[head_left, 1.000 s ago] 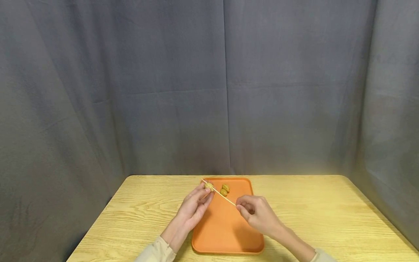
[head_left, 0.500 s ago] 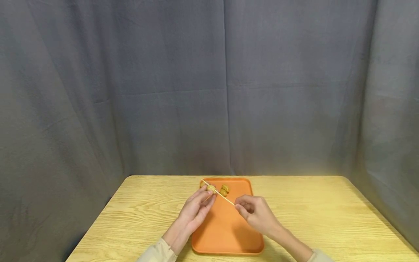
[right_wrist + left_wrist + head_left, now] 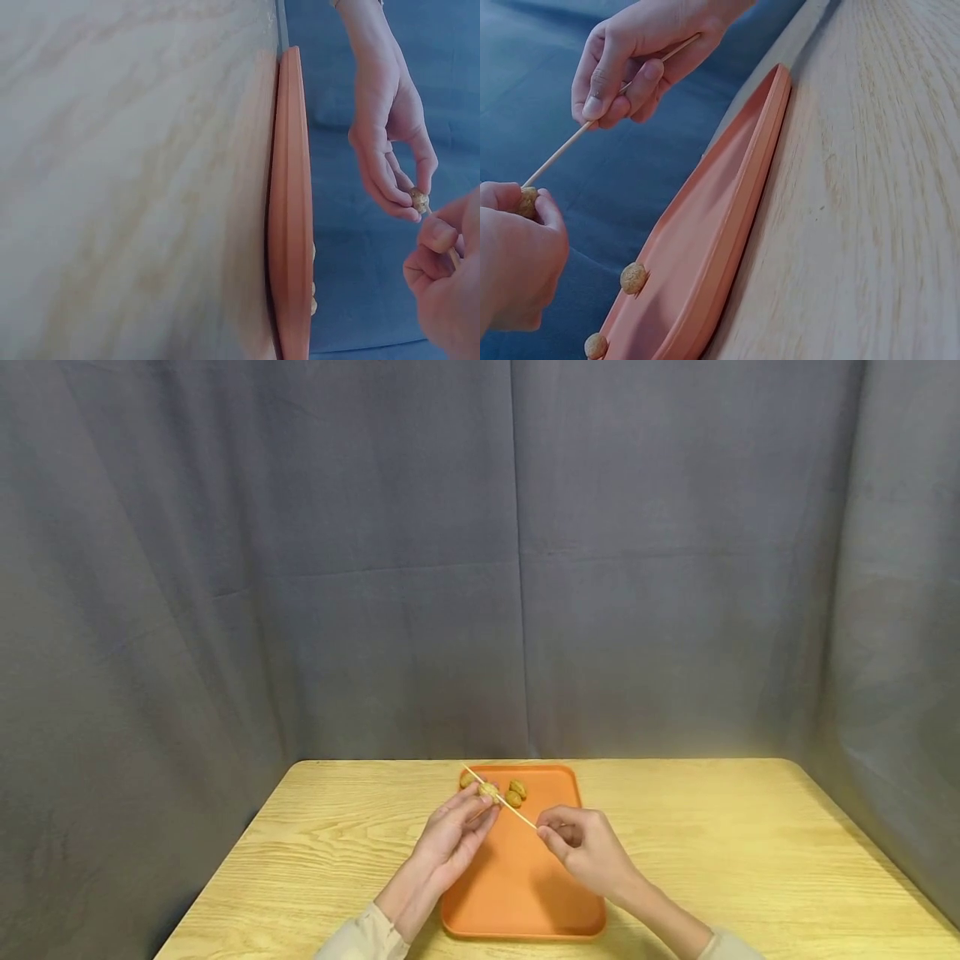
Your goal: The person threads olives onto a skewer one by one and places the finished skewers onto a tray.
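My left hand (image 3: 456, 837) pinches a yellowish-brown meatball (image 3: 489, 792) between thumb and fingers, above the far part of the orange tray (image 3: 525, 893). A thin wooden skewer (image 3: 517, 813) runs through the ball, its tip sticking out on the far left side. The other end is gripped by my right hand (image 3: 588, 850), thumb against curled fingers; in the left wrist view the skewer's tail passes back under the palm of that right hand (image 3: 641, 64). Bent left-hand fingers (image 3: 390, 191) frame the ball (image 3: 419, 199) in the right wrist view.
Two more balls (image 3: 515, 794) sit together near the tray's far end, and another ball (image 3: 468, 780) lies at its far left corner. The tray has a low raised rim and rests on a wooden table (image 3: 720, 852). Grey curtains (image 3: 405, 610) stand behind and beside the table.
The left hand has slid the ball a little along the skewer toward the right hand, so more of the tip shows beyond it. The ball at the tray's far left corner has come into view.
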Motion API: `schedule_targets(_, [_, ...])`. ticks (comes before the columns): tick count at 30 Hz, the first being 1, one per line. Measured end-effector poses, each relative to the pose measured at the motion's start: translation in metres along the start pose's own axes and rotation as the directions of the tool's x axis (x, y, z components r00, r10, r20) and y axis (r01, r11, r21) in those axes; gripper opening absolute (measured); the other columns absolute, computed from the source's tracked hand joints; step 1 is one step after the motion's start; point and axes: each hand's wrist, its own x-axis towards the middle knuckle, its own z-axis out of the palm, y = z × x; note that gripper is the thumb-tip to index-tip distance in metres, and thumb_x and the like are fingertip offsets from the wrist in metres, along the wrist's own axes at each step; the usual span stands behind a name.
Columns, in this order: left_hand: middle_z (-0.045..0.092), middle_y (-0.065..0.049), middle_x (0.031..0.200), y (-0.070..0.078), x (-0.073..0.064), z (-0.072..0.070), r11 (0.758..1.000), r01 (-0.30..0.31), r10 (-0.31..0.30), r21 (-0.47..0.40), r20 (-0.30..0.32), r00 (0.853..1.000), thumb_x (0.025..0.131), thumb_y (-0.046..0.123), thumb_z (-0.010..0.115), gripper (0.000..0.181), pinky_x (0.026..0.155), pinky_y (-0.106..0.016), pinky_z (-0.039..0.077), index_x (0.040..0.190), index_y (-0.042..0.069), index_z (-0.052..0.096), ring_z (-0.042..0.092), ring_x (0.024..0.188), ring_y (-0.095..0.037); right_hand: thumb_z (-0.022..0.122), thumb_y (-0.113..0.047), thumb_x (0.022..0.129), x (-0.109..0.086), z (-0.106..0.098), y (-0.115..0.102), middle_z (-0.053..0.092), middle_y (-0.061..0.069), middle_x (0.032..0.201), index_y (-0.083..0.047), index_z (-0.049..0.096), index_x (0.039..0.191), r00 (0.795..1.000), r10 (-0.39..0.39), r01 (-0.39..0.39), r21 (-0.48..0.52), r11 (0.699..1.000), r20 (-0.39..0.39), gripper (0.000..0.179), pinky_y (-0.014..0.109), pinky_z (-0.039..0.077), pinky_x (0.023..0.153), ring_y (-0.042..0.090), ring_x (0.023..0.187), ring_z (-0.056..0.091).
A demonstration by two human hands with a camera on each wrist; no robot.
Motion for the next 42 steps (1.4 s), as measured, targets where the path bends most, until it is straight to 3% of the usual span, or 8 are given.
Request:
schedule_targets(9, [0.058,-0.015,0.126,-0.008,-0.001,0.0,1.0,0.003,-0.003,0.031,-0.009,1.0,0.097,-0.008,0.06,0.067,0.109,-0.033,0.042,0.154,-0.008,0.025,0.059,0.118,-0.024,0.069,-0.005,0.097,-0.004,0.002,0.001,0.067,0.001,0.081,-0.005,0.072,0.098,0.994,0.106,-0.106,0.007,0.994,-0.024,0.003,0.024,0.047,0.046,0.007,0.054,0.053])
schedule_targets(18, [0.046,-0.025,0.14,-0.018,0.001,0.001,0.999,0.011,-0.011,0.039,-0.01,1.0,0.097,-0.008,0.061,0.071,0.108,-0.033,0.043,0.156,-0.009,0.022,0.047,0.134,-0.033,0.069,-0.007,0.098,-0.004,0.002,0.001,0.065,0.01,0.079,-0.005,0.072,0.097,0.984,0.173,-0.172,0.031,0.985,-0.034,0.004,0.023,0.048,0.05,0.009,0.055,0.053])
schedule_targets(21, [0.05,-0.025,0.137,-0.018,0.001,0.001,0.998,0.021,-0.021,0.061,-0.013,1.0,0.096,-0.008,0.062,0.07,0.107,-0.034,0.044,0.154,-0.011,0.024,0.053,0.129,-0.031,0.068,-0.007,0.098,-0.005,0.001,0.002,0.064,0.01,0.079,-0.005,0.072,0.098,0.982,0.187,-0.185,0.053,0.981,-0.017,0.004,0.023,0.048,0.05,0.008,0.055,0.053])
schedule_targets(27, [0.052,-0.024,0.135,-0.003,-0.002,0.0,0.989,0.011,-0.015,0.15,0.028,1.0,0.096,-0.007,0.064,0.057,0.107,-0.037,0.044,0.147,-0.012,0.039,0.057,0.126,-0.032,0.066,-0.012,0.101,-0.001,0.0,0.004,0.061,0.006,0.079,-0.006,0.069,0.102,0.981,0.189,-0.193,0.099,0.976,0.05,0.008,0.022,0.045,0.047,0.008,0.052,0.049])
schedule_targets(33, [0.043,-0.024,0.147,0.004,0.001,-0.004,0.984,-0.016,0.007,0.177,0.053,0.999,0.096,-0.01,0.061,0.057,0.108,-0.037,0.043,0.148,-0.013,0.037,0.054,0.129,-0.033,0.063,-0.017,0.103,0.003,-0.005,0.011,0.061,0.011,0.084,-0.004,0.066,0.107,0.971,0.2,-0.215,0.116,0.97,0.129,0.014,0.022,0.046,0.053,0.01,0.06,0.05])
schedule_targets(37, [0.052,-0.019,0.139,0.008,0.003,-0.007,0.983,-0.051,0.046,0.177,0.034,0.998,0.097,-0.011,0.059,0.057,0.108,-0.037,0.043,0.148,-0.015,0.034,0.059,0.124,-0.028,0.062,-0.014,0.104,0.002,-0.015,0.013,0.061,0.016,0.089,0.002,0.065,0.113,0.949,0.239,-0.27,0.134,0.954,0.206,0.019,0.024,0.05,0.056,0.014,0.065,0.055])
schedule_targets(42, [0.053,-0.021,0.139,0.015,0.006,-0.008,0.982,-0.092,0.093,0.164,0.004,0.996,0.097,-0.013,0.057,0.058,0.107,-0.036,0.044,0.149,-0.014,0.033,0.057,0.126,-0.029,0.058,-0.006,0.104,0.002,-0.026,0.011,0.062,0.022,0.087,0.01,0.063,0.113,0.914,0.295,-0.346,0.154,0.926,0.277,0.019,0.023,0.045,0.051,0.016,0.06,0.056])
